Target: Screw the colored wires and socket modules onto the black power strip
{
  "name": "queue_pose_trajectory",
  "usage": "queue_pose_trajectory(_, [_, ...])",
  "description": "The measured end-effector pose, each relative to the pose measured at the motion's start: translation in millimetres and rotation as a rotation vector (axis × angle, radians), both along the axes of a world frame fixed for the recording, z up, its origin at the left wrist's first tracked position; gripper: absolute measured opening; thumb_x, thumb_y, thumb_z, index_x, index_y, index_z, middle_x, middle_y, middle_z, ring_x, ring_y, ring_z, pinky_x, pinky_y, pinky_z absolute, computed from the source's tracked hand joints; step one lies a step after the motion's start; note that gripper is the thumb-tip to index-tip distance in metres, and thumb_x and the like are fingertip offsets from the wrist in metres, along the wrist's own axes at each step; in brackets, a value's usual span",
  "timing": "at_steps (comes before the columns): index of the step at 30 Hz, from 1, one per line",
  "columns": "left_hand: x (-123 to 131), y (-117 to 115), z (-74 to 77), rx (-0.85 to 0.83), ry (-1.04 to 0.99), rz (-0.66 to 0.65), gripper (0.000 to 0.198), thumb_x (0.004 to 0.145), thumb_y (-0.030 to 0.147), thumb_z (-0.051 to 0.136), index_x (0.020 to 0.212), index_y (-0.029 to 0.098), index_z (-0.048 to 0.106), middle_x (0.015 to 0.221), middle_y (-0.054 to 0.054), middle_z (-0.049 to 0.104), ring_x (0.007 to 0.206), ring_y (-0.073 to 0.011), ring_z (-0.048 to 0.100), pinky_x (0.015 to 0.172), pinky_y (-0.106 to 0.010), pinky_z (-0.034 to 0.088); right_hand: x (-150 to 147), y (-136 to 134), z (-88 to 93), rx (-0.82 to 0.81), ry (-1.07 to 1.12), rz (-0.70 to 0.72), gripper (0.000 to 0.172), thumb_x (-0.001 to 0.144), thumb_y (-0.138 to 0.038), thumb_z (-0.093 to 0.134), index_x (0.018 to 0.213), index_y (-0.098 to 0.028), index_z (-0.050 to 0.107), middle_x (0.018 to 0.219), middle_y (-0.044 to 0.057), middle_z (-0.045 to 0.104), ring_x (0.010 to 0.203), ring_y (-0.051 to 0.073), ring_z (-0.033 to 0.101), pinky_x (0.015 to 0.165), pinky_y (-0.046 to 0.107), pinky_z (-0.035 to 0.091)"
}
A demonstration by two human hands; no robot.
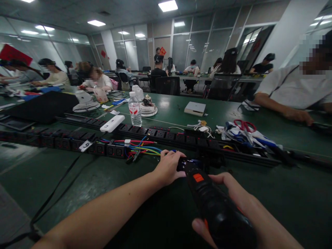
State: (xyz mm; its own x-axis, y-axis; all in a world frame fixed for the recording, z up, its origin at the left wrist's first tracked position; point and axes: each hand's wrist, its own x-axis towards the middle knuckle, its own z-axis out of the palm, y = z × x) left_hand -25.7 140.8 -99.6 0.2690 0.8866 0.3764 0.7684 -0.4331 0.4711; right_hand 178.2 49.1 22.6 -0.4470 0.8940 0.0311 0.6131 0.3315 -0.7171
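Observation:
My right hand is wrapped around a black cordless screwdriver with an orange switch. Its tip points away from me, at a small black part on the bench. My left hand grips that part from the left, fingers over its top and thumb below; much of it is hidden by the hand and the tool. Red, blue and yellow-green wires run from beside my left hand to a black power strip. A second long black strip lies just behind.
The green bench holds a water bottle, a white power bank, a dismantled fan, a white box and red-handled scissors on gloves. A co-worker sits at the right. A black strap hangs left.

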Motion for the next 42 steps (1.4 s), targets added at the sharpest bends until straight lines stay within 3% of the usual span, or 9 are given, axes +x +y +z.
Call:
queue_pose_trajectory(5, [-0.4, 0.3, 0.0, -0.001, -0.012, -0.012, 0.042, 0.077, 0.033, 0.072, 0.113, 0.025, 0.053, 0.108, -0.003, 0.066, 0.105, -0.0227, 0.057, 0.1, -0.041, 0.023, 3.4, -4.3, -6.2, 0.194, -0.103, -0.114, 0.053, 0.064, -0.034, 0.071, 0.115, -0.026, 0.059, 0.082, 0.005, 0.071, 0.079, 0.03, 0.069, 0.058, 0.033, 0.057])
queue_pose_trajectory(10, [-0.5, -0.8, 2.3, -0.024, -0.004, -0.011, 0.043, 0.077, 0.033, 0.072, 0.114, 0.024, 0.052, 0.11, -0.003, 0.066, 0.106, -0.0221, 0.057, 0.101, -0.04, 0.023, 5.0, -3.5, -6.5, 0.198, -0.117, -0.124, 0.05, 0.065, -0.036, 0.071, 0.113, -0.025, 0.06, 0.082, 0.005, 0.071, 0.081, 0.03, 0.068, 0.06, 0.033, 0.056])
queue_pose_trajectory(18, [-0.8, -2.1, 5.3, -0.023, -0.008, -0.019, 0.042, 0.077, 0.034, 0.072, 0.114, 0.024, 0.053, 0.109, -0.003, 0.066, 0.105, -0.0223, 0.057, 0.1, -0.04, 0.024, 6.4, 1.3, 4.4, -0.043, -0.049, 0.038, 0.046, 0.078, -0.045, 0.066, 0.113, -0.028, 0.041, 0.096, 0.001, 0.066, 0.079, 0.02, 0.065, 0.061, 0.028, 0.055])
queue_pose_trajectory(24, [-1.4, -1.3, 4.3, -0.021, -0.012, -0.014, 0.048, 0.075, 0.038, 0.075, 0.115, 0.025, 0.053, 0.108, -0.003, 0.066, 0.105, -0.0232, 0.057, 0.1, -0.04, 0.024, 12.9, 6.4, 1.8, -0.186, -0.068, -0.001, 0.042, 0.082, -0.057, 0.062, 0.11, -0.031, 0.044, 0.093, -0.001, 0.062, 0.075, 0.019, 0.061, 0.066, 0.029, 0.054])
queue_pose_trajectory(32, [-1.3, -1.1, 4.3, -0.037, -0.005, -0.009, 0.048, 0.075, 0.038, 0.075, 0.116, 0.025, 0.053, 0.11, -0.003, 0.065, 0.107, -0.0234, 0.056, 0.1, -0.04, 0.024, 1.3, -1.3, 0.8, 0.15, -0.053, -0.234, 0.041, 0.066, -0.05, 0.071, 0.099, -0.028, 0.06, 0.079, 0.004, 0.064, 0.071, 0.027, 0.063, 0.059, 0.032, 0.053])
queue_pose_trajectory(37, [-2.2, -1.5, 5.9, -0.037, 0.008, -0.018, 0.049, 0.075, 0.041, 0.074, 0.116, 0.024, 0.052, 0.111, -0.004, 0.065, 0.108, -0.0238, 0.056, 0.101, -0.041, 0.023, 2.6, 2.9, -3.0, 0.18, -0.078, -0.206, 0.042, 0.064, -0.05, 0.072, 0.099, -0.029, 0.062, 0.079, 0.005, 0.065, 0.072, 0.028, 0.063, 0.06, 0.034, 0.055])
queue_pose_trajectory(42, [-4.6, -0.8, 5.5, -0.014, -0.011, -0.036, 0.055, 0.071, 0.047, 0.077, 0.114, 0.024, 0.051, 0.111, -0.003, 0.066, 0.107, -0.0241, 0.057, 0.101, -0.042, 0.023, 16.6, 11.0, -5.5, 0.113, -0.122, -0.047, 0.036, 0.072, -0.052, 0.069, 0.098, -0.029, 0.06, 0.087, 0.006, 0.066, 0.074, 0.026, 0.064, 0.061, 0.033, 0.056])
